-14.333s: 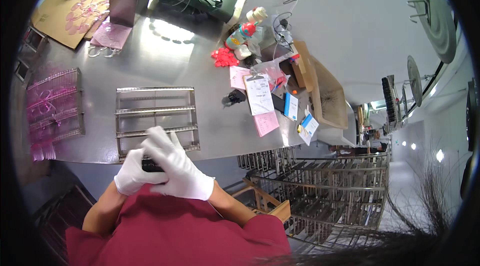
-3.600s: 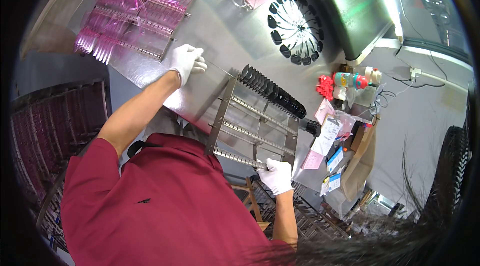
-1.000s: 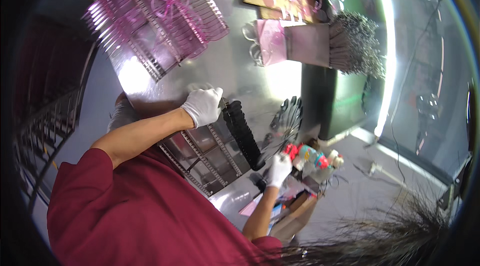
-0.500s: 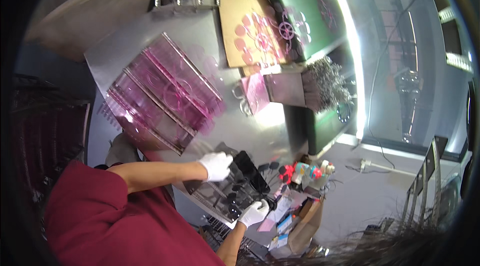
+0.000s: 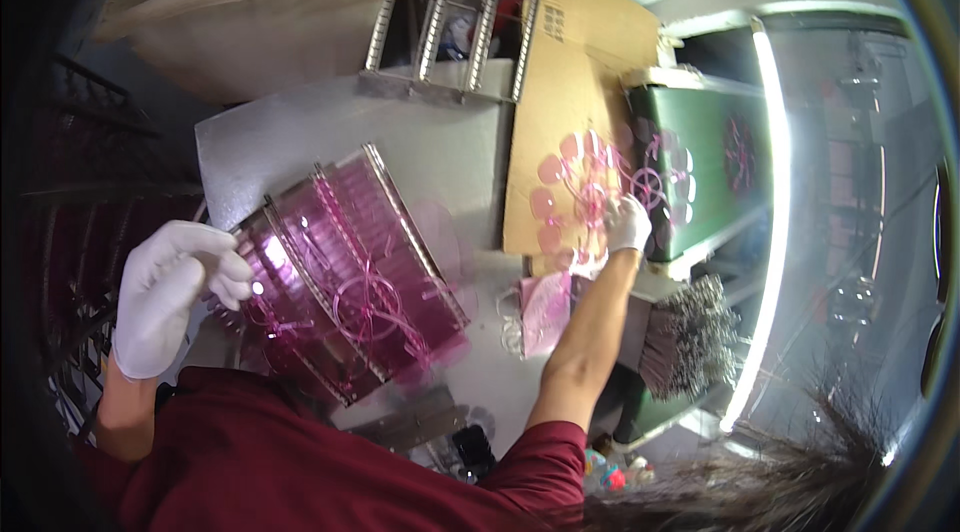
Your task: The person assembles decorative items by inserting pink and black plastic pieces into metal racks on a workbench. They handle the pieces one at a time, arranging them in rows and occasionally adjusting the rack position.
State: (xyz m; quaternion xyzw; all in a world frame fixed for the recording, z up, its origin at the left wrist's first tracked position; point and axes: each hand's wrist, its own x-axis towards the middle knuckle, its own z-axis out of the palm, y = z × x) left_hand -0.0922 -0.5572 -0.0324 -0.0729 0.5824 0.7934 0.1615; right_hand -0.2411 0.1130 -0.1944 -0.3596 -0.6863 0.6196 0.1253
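Observation:
My right hand [image 5: 628,227], in a white glove, reaches out to the right with its fingers closed at the hub of a pink see-through plastic moulding [image 5: 592,200], which has rounded lobes around spokes. Just beside it lies a similar moulding [image 5: 648,188], over the end of a green conveyor belt [image 5: 712,157]. My left hand [image 5: 175,297], also gloved, hovers at the left edge of a metal slotted rack [image 5: 398,204]; its fingers are bent, with a gap to the thumb. Pink mouldings [image 5: 365,307] fill the rack in close rows.
A cardboard sheet [image 5: 560,62] lies under the nearer mouldings. An unfilled metal rack [image 5: 455,17] stands at the back beside a large pale sack [image 5: 250,7]. A brush-like grey bundle [image 5: 690,337] sits at right, and a pink piece [image 5: 545,312] lies on the metal table [image 5: 290,132].
My hands have left the dark parts at the near side. The right has gone far forward to the pink moulding, the left to the rack's left edge. The view has shifted too.

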